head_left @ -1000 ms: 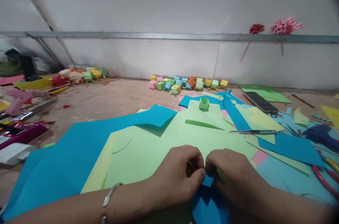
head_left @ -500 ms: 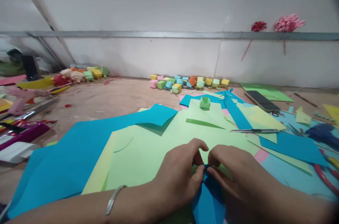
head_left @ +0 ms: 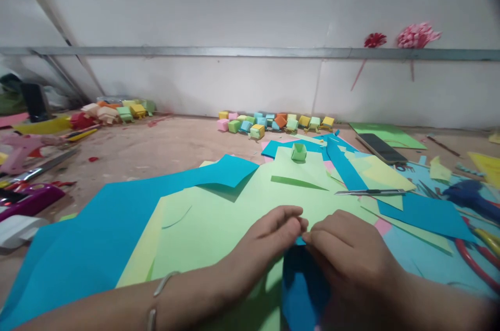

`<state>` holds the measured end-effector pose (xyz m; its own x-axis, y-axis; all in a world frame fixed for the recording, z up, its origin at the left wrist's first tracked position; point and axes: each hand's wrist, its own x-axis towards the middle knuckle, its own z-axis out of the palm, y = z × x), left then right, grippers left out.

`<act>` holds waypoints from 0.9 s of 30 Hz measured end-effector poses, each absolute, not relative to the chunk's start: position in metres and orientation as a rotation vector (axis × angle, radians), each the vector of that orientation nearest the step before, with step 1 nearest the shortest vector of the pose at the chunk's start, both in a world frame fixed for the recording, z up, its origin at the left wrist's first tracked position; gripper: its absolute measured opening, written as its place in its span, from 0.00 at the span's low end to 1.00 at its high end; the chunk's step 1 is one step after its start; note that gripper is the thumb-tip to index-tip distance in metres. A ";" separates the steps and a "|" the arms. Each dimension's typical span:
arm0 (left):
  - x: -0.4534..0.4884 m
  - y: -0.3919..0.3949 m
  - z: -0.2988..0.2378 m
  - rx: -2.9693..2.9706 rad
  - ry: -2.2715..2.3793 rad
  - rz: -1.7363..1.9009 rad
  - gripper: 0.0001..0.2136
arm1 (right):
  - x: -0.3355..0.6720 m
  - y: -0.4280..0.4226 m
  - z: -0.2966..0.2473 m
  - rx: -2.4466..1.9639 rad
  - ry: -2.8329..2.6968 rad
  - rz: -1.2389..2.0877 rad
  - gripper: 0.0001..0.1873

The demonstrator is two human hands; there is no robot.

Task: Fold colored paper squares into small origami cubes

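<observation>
A blue paper strip [head_left: 300,289] runs from my hands down past the bottom edge of the view, and its far end looks folded. My right hand [head_left: 349,242] is closed, with thumb and forefinger pinching the strip at that end. Against the same end, my left hand [head_left: 269,240] has its thumb and fingers pressed together, mostly covering the fold. Underneath lies a large pale green sheet [head_left: 219,227]. Beyond my hands, a small folded light green paper box [head_left: 299,152] stands on the paper.
Blue sheets [head_left: 105,237] spread to the left. On the right are a craft knife [head_left: 369,192], a phone [head_left: 380,148] and red-handled scissors [head_left: 471,263]. Several small paper cubes [head_left: 281,121] line the wall. A pink glue gun [head_left: 19,151] lies far left.
My left fingers have straightened and drawn together over the strip's folded end. My right fingers have curled in closer. The whole view has shifted slightly.
</observation>
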<state>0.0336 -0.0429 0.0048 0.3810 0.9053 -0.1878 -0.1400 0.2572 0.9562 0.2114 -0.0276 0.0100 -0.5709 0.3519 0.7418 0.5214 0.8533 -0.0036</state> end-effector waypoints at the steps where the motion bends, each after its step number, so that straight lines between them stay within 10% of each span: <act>1: 0.035 -0.041 0.002 0.869 0.847 0.826 0.21 | 0.211 -0.026 0.011 -0.617 -2.228 -0.295 0.16; 18: 0.043 -0.048 -0.011 0.633 0.524 0.724 0.16 | 0.210 -0.025 0.015 -0.469 -2.298 -0.500 0.24; 27: 0.040 -0.042 -0.003 0.623 0.455 0.807 0.23 | 0.214 -0.023 0.015 -0.771 -2.259 -0.237 0.11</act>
<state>0.0397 -0.0424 -0.0033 0.6133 0.7774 -0.1399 -0.5223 0.5320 0.6664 0.2136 -0.0232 0.0147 -0.5568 0.4589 0.6924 0.5926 0.8035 -0.0559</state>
